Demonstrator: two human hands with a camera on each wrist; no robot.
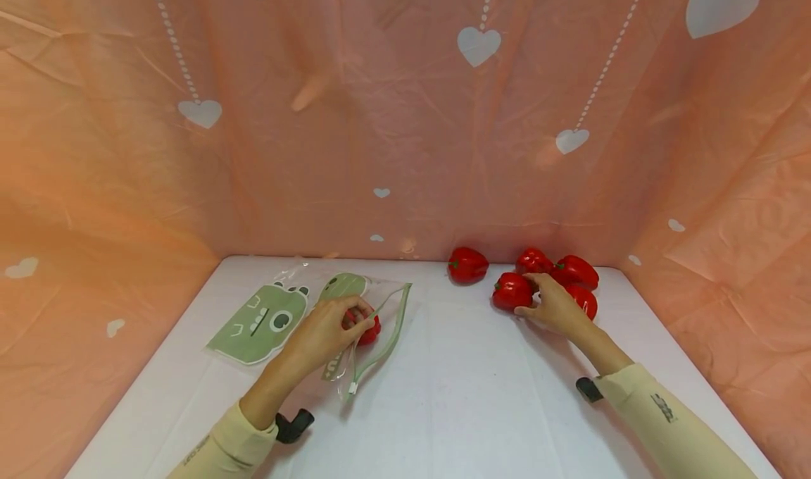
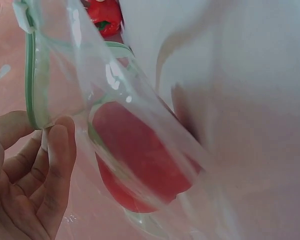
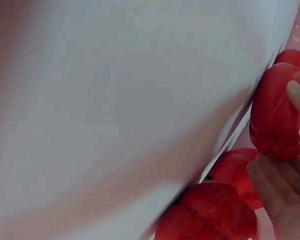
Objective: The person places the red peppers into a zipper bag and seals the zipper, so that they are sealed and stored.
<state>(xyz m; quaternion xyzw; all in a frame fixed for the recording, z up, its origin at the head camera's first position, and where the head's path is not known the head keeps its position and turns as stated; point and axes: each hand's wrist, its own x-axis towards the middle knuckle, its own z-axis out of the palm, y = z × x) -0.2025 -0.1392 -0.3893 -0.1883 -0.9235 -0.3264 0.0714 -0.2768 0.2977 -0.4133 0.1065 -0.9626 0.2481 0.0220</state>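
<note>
Bag (image 1: pixel 399 324) pinched in left grip (image 1: pixel 332 327); pepper (image 1: pixel 510 292), centre right, held in right grip (image 1: pixel 551 308): pickup seemingly underway, lift needed.

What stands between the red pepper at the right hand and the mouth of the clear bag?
Nothing visible: between the red pepper in the right hand and the clear bag, only white tabletop shows. The lone pepper sits farther back, off the direct line.

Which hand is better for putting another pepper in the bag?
Probably the right hand: it grips a loose red pepper, while the left hand pinches the bag's edge.
</note>
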